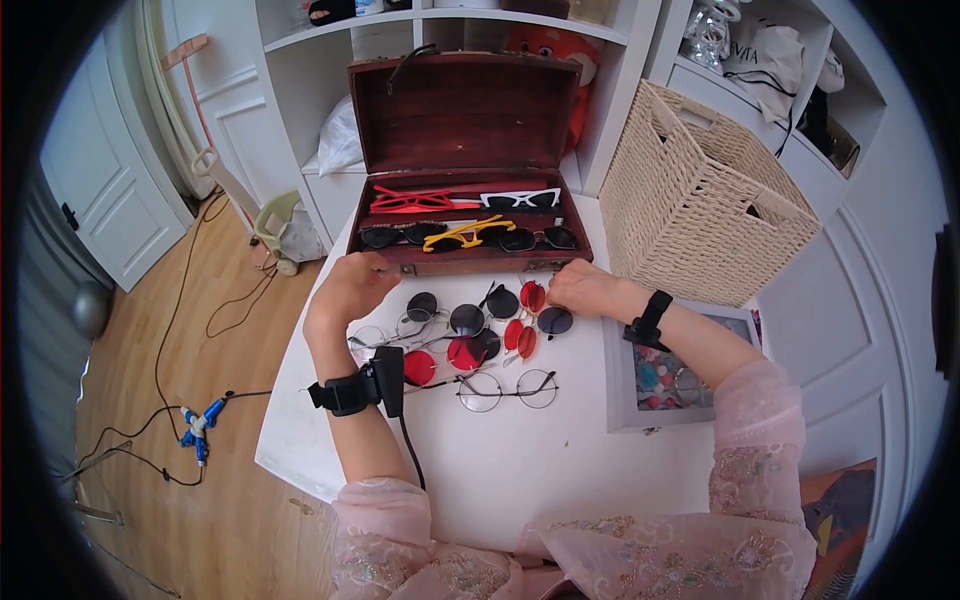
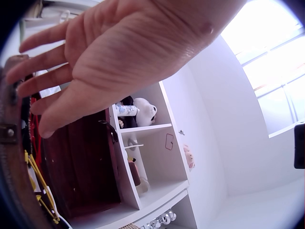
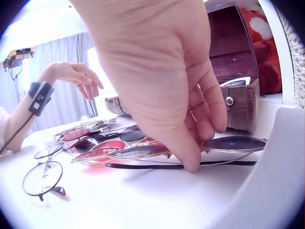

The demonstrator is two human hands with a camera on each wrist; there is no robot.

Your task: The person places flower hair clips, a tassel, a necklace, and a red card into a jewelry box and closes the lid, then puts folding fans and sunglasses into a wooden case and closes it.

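My right hand (image 1: 590,290) (image 3: 159,78) pinches the middle of dark-lensed round sunglasses (image 1: 555,320) (image 3: 236,143) at the right end of a loose group of glasses on the table. Beside these are red-lensed glasses (image 1: 513,338). Clear round glasses (image 1: 480,392) lie nearest the front. With fingers spread and relaxed, my left hand (image 1: 350,290) (image 2: 105,59) hovers by the left front corner of a brown box (image 1: 480,267), holding nothing. Its lid stands up; inside are red glasses (image 1: 410,202), white-framed glasses (image 1: 520,200), yellow glasses (image 1: 468,235) and dark pairs.
A woven basket (image 1: 690,190) stands to the box's right. Below it, a grey case (image 1: 620,385) with small colourful items lies on the table (image 1: 530,465). White shelving (image 1: 280,70) rises behind. Cables and a blue plug splitter (image 1: 200,428) lie on the floor at left.
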